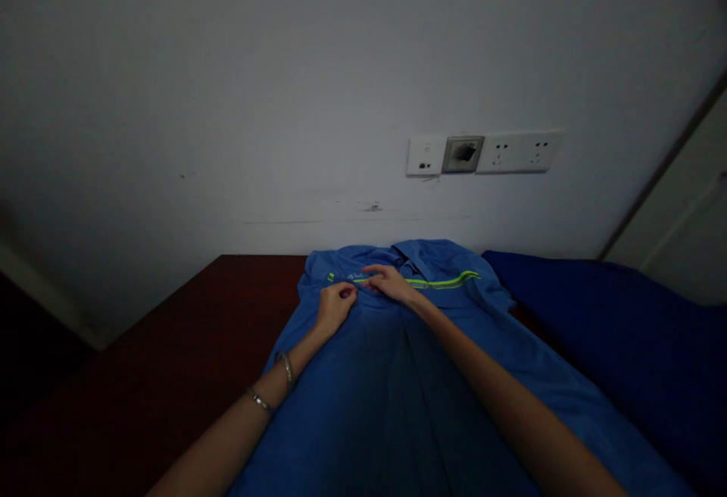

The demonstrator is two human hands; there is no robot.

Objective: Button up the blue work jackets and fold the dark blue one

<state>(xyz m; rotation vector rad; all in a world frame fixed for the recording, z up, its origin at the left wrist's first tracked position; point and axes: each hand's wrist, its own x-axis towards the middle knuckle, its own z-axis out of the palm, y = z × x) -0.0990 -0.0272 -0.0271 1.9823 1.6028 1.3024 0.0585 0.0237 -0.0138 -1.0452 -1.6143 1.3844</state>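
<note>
A blue fabric shirt (363, 361) with a neon-yellow stripe (441, 284) is lying spread at lower centre, presumably for easy reach; the left hand (335, 309) is pinching its cloth, the right hand (393, 285) curling, grip unclear.

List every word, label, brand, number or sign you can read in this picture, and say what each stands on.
"N…": white script lettering on the blue garment, near the right hand; the letters after the N are too small and blurred to read surely.
Leftmost wall plate: a tiny mark, too small to read.
No other text can be made out.
</note>
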